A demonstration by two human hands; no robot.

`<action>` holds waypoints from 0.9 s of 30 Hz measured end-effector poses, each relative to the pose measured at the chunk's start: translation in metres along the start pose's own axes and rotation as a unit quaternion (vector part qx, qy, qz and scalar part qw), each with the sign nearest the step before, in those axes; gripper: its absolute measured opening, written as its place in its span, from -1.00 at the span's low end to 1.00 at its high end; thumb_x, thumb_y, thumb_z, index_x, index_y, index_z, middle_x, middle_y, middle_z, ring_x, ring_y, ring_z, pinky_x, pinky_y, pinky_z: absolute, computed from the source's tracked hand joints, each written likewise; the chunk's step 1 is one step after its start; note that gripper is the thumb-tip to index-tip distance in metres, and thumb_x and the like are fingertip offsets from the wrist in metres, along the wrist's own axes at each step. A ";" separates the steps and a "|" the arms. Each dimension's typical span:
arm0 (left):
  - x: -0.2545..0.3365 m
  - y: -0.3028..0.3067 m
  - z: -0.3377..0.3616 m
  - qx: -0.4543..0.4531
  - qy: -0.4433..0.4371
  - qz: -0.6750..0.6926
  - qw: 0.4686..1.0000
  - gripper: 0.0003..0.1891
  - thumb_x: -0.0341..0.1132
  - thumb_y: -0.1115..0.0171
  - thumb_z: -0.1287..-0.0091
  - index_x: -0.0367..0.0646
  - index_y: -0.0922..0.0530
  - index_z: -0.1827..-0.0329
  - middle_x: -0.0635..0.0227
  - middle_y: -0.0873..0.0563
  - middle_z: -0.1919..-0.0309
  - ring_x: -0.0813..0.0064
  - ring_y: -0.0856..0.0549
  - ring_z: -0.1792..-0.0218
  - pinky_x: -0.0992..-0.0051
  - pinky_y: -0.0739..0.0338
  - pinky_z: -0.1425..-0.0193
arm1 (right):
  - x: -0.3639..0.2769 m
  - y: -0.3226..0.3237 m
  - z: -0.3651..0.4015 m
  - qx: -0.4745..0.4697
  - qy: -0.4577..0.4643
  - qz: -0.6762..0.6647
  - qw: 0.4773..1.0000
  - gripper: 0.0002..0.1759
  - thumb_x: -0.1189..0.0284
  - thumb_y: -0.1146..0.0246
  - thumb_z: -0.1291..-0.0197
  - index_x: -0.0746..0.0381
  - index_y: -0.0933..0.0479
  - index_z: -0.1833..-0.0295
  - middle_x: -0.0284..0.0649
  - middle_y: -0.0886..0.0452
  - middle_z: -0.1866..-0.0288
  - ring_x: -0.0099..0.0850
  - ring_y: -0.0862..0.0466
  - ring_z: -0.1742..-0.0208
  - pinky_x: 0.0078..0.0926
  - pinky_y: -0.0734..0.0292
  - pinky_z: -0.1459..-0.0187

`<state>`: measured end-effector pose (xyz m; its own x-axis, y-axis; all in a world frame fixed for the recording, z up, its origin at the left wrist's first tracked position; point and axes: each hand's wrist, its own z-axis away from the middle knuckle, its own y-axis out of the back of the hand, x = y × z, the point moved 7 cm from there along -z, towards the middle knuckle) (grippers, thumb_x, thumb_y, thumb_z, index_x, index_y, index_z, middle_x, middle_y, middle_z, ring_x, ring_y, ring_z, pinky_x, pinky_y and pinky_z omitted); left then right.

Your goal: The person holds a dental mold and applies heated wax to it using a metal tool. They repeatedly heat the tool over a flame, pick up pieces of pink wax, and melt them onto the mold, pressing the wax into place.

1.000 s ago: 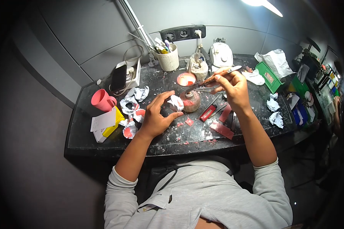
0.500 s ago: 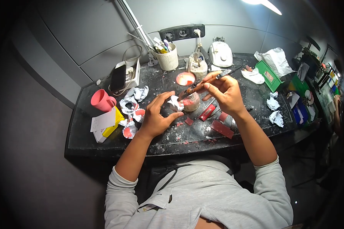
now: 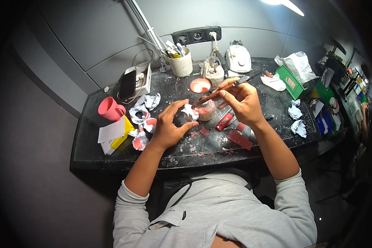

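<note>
Between the thumb and fingers of my left hand [image 3: 169, 128] is a small white plaster dental model [image 3: 189, 112]. My right hand [image 3: 244, 101] pinches a wax knife [image 3: 225, 88] with a brown handle and a metal end pointing up and right. Its lower end reaches down to the right side of the model. Just behind and right of the model stands a glass jar [image 3: 208, 112] with red showing in it. A round dish of melted pink wax [image 3: 200, 85] is beyond both hands. Red wax sheets [image 3: 239, 140] and a red-handled tool [image 3: 225, 121] lie below my right hand.
On the left are several plaster models with pink wax [image 3: 139, 142], a pink mug [image 3: 110, 108], a yellow and white box [image 3: 120, 136] and a phone [image 3: 128, 85]. A pen basket [image 3: 181, 65] and white device [image 3: 238, 59] stand behind. A green box [image 3: 290, 82] is right.
Both hands stay almost in place, still holding the model and the wax knife. The right hand and the knife shift only very slightly.
</note>
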<state>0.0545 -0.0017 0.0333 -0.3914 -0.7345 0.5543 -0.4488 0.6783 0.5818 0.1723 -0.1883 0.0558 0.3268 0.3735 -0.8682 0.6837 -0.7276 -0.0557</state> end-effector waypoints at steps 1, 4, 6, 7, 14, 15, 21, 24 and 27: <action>0.000 0.000 0.000 0.001 -0.001 0.000 1.000 -0.30 -0.31 -0.68 -0.02 -0.25 -0.58 -0.25 0.09 -0.72 -0.13 0.19 -0.72 -0.16 0.31 -0.57 -0.29 | 0.000 0.000 0.000 0.000 0.000 0.000 1.000 -0.83 0.59 -0.23 -0.44 0.37 -0.50 -0.08 -0.08 -0.75 0.05 -0.39 -0.79 0.00 -0.55 -0.75 0.19; 0.001 0.000 0.000 0.001 0.000 0.000 1.000 -0.31 -0.31 -0.68 -0.02 -0.25 -0.58 -0.25 0.09 -0.72 -0.13 0.19 -0.72 -0.16 0.30 -0.57 -0.29 | 0.000 0.000 0.001 -0.019 -0.003 -0.020 1.000 -0.83 0.60 -0.22 -0.44 0.37 -0.49 -0.08 -0.08 -0.75 0.05 -0.39 -0.79 0.00 -0.55 -0.75 0.18; 0.001 0.001 0.000 0.001 0.004 0.000 1.000 -0.31 -0.30 -0.68 -0.02 -0.25 -0.58 -0.25 0.09 -0.72 -0.13 0.19 -0.72 -0.16 0.30 -0.57 -0.29 | 0.001 -0.001 0.001 -0.027 -0.003 -0.033 0.999 -0.84 0.61 -0.22 -0.43 0.37 -0.49 -0.07 -0.08 -0.76 0.06 -0.38 -0.80 0.01 -0.54 -0.75 0.19; 0.001 0.001 0.000 -0.002 0.005 -0.002 1.000 -0.31 -0.30 -0.68 -0.02 -0.25 -0.58 -0.25 0.09 -0.72 -0.13 0.19 -0.72 -0.16 0.30 -0.56 -0.29 | 0.000 -0.002 0.001 -0.027 -0.003 -0.033 0.999 -0.84 0.61 -0.22 -0.43 0.37 -0.49 -0.07 -0.08 -0.76 0.06 -0.38 -0.80 0.01 -0.54 -0.75 0.19; -0.001 -0.001 0.001 -0.006 0.001 -0.008 1.000 -0.30 -0.29 -0.68 -0.02 -0.26 -0.58 -0.25 0.09 -0.72 -0.13 0.19 -0.71 -0.17 0.30 -0.56 -0.30 | -0.002 -0.002 0.001 -0.010 0.003 -0.010 1.000 -0.86 0.61 -0.22 -0.43 0.36 -0.52 -0.05 -0.10 -0.76 0.09 -0.41 -0.79 0.03 -0.56 -0.74 0.21; -0.001 -0.001 0.000 -0.005 0.001 -0.008 1.000 -0.30 -0.29 -0.68 -0.02 -0.26 -0.58 -0.25 0.09 -0.72 -0.13 0.19 -0.71 -0.17 0.30 -0.56 -0.30 | -0.003 -0.003 0.001 -0.021 0.002 -0.009 1.000 -0.86 0.60 -0.22 -0.43 0.36 -0.53 -0.04 -0.10 -0.76 0.09 -0.42 -0.79 0.04 -0.56 -0.74 0.21; -0.002 0.001 0.001 0.000 0.009 -0.004 1.000 -0.31 -0.29 -0.68 -0.02 -0.26 -0.58 -0.25 0.08 -0.72 -0.14 0.19 -0.71 -0.18 0.30 -0.55 -0.31 | -0.015 0.030 -0.005 0.115 0.071 0.042 0.990 -0.87 0.58 -0.24 -0.42 0.37 -0.56 -0.02 -0.11 -0.77 0.11 -0.41 -0.79 0.11 -0.54 -0.75 0.21; -0.002 0.000 0.000 -0.004 0.008 -0.004 1.000 -0.31 -0.30 -0.67 -0.03 -0.26 -0.58 -0.25 0.08 -0.72 -0.15 0.19 -0.71 -0.18 0.31 -0.55 -0.32 | -0.010 0.036 -0.005 0.139 0.070 0.071 0.985 -0.88 0.59 -0.25 -0.41 0.37 -0.58 -0.01 -0.13 -0.77 0.13 -0.43 -0.79 0.12 -0.53 -0.76 0.19; 0.000 -0.001 0.000 -0.007 0.008 -0.005 1.000 -0.31 -0.30 -0.67 -0.03 -0.27 -0.58 -0.26 0.08 -0.72 -0.15 0.19 -0.70 -0.19 0.30 -0.54 -0.32 | -0.009 0.033 -0.005 0.141 0.061 0.084 0.985 -0.88 0.59 -0.26 -0.41 0.38 -0.58 0.00 -0.14 -0.77 0.14 -0.45 -0.79 0.12 -0.53 -0.77 0.19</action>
<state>0.0549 -0.0021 0.0323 -0.3732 -0.7415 0.5576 -0.4420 0.6705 0.5958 0.1951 -0.2126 0.0642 0.5074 0.2879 -0.8122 0.4109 -0.9093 -0.0656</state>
